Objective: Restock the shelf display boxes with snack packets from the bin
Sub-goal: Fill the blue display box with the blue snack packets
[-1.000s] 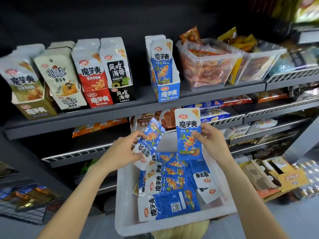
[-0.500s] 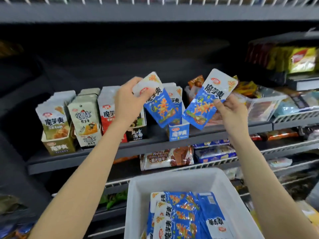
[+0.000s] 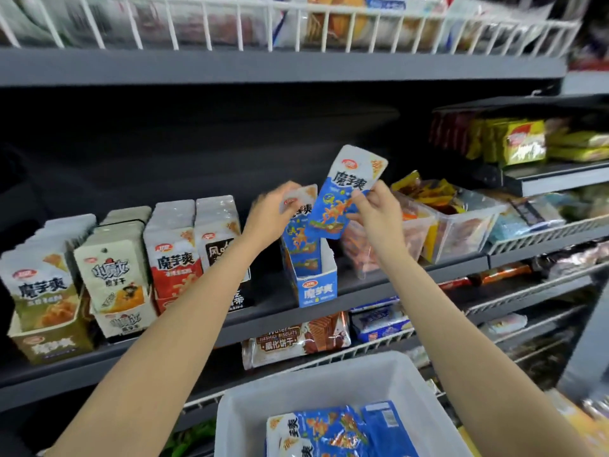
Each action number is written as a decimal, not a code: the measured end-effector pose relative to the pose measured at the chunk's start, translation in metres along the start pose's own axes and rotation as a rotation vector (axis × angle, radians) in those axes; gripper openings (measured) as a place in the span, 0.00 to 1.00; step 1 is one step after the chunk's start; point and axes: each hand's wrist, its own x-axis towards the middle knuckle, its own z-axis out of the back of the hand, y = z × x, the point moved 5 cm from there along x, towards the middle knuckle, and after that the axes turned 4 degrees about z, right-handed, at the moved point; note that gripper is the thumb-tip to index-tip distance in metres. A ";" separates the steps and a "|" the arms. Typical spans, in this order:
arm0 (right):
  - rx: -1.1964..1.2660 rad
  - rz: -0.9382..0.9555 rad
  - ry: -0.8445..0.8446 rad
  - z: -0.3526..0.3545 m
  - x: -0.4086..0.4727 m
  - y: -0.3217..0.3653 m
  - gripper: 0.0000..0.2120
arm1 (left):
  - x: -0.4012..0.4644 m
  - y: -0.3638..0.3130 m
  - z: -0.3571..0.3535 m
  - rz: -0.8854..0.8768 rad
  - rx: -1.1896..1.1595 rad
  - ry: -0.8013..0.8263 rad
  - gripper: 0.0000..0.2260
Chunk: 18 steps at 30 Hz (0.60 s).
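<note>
My left hand (image 3: 272, 211) grips the top of a blue snack packet (image 3: 300, 225) whose lower end stands inside the blue display box (image 3: 316, 286) on the grey shelf. My right hand (image 3: 375, 209) holds a second blue packet (image 3: 346, 192) tilted just above and to the right of that box. The white bin (image 3: 389, 377) sits at the bottom centre with several blue packets (image 3: 333, 430) lying in it.
Left of the blue box stand black, red, cream and olive display boxes (image 3: 171, 255) full of packets. Clear plastic tubs (image 3: 438, 225) of snacks stand to the right. A white wire basket (image 3: 296, 31) hangs on the shelf above. Wafer packs (image 3: 296, 341) lie one shelf lower.
Both hands rose from the bin to the shelf with one packet each. The left packet has gone down into the blue box; the right packet moved closer, above it.
</note>
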 end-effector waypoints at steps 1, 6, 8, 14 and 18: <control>-0.014 -0.015 0.012 -0.005 0.002 -0.004 0.05 | 0.000 0.003 -0.007 -0.034 0.009 0.053 0.10; -0.239 -0.010 0.068 -0.026 0.004 -0.019 0.09 | -0.005 0.019 -0.009 -0.068 0.103 0.047 0.14; -0.298 0.027 0.100 -0.036 0.005 -0.021 0.07 | -0.005 0.020 -0.002 -0.021 0.078 -0.008 0.14; -0.660 0.094 0.126 -0.050 0.000 -0.028 0.06 | -0.001 0.027 0.001 0.098 0.049 -0.037 0.12; -0.937 0.186 0.152 -0.060 -0.008 -0.038 0.12 | -0.004 0.032 -0.006 0.176 0.065 0.011 0.22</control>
